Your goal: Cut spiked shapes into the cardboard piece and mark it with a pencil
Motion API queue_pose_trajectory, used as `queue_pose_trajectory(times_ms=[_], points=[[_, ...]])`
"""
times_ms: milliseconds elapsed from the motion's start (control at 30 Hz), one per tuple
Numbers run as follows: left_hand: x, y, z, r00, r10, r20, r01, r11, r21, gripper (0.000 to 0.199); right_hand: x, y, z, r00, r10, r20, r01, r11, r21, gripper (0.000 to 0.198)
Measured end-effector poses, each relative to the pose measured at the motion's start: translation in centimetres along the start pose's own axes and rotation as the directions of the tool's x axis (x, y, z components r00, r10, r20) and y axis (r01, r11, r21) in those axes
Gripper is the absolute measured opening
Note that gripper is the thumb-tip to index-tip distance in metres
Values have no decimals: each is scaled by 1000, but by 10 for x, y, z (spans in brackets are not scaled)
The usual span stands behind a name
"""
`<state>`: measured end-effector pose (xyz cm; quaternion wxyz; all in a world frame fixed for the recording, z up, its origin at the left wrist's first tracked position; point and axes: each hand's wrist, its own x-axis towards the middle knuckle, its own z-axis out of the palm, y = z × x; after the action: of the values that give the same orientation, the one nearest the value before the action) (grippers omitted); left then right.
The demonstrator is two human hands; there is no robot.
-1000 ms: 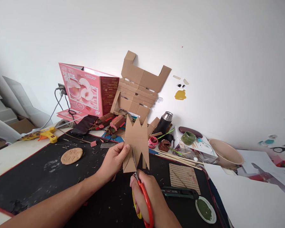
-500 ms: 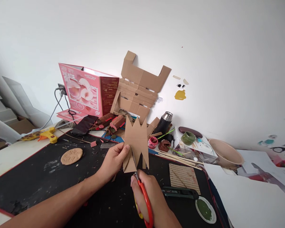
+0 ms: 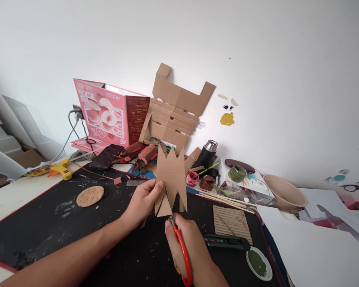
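Note:
My left hand (image 3: 146, 199) pinches the left edge of a brown cardboard piece (image 3: 171, 171), thumb on the near face. Pointed teeth are cut along the piece's upper edge, and triangular points show along its lower edge. My right hand (image 3: 187, 243) is wrapped round the handles of a pair of scissors (image 3: 182, 251) with red and yellow grips. Their blades lie at the lower left of the cardboard, at a cut beside a triangular flap. Part of the yellow handle is hidden behind my fingers.
On the black mat lie a round tan disc (image 3: 90, 196), corrugated cardboard (image 3: 231, 223), a dark green utility knife (image 3: 227, 241) and a lid with green paint (image 3: 259, 264). A yellow glue gun (image 3: 52, 169), pink box (image 3: 104, 115), paint jars (image 3: 207, 182) and thermos (image 3: 208, 153) stand behind.
The scissor handles have come closer together, with less of the yellow grip showing. My left hand and the cardboard have stayed nearly in place.

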<state>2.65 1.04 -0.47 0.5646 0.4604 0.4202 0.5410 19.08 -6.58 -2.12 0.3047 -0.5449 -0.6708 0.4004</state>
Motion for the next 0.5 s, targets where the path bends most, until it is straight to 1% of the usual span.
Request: queue_pose_trajectory(times_ms=[167, 500], points=[[0, 1, 0, 1000, 8, 10, -8, 1000, -15, 56, 1, -3, -2, 1000, -15, 7, 16, 994, -108, 31], [0, -1, -1, 1000, 19, 15, -18, 1000, -6, 53, 2, -4, 0, 999, 28, 26, -25, 992, -121, 34]])
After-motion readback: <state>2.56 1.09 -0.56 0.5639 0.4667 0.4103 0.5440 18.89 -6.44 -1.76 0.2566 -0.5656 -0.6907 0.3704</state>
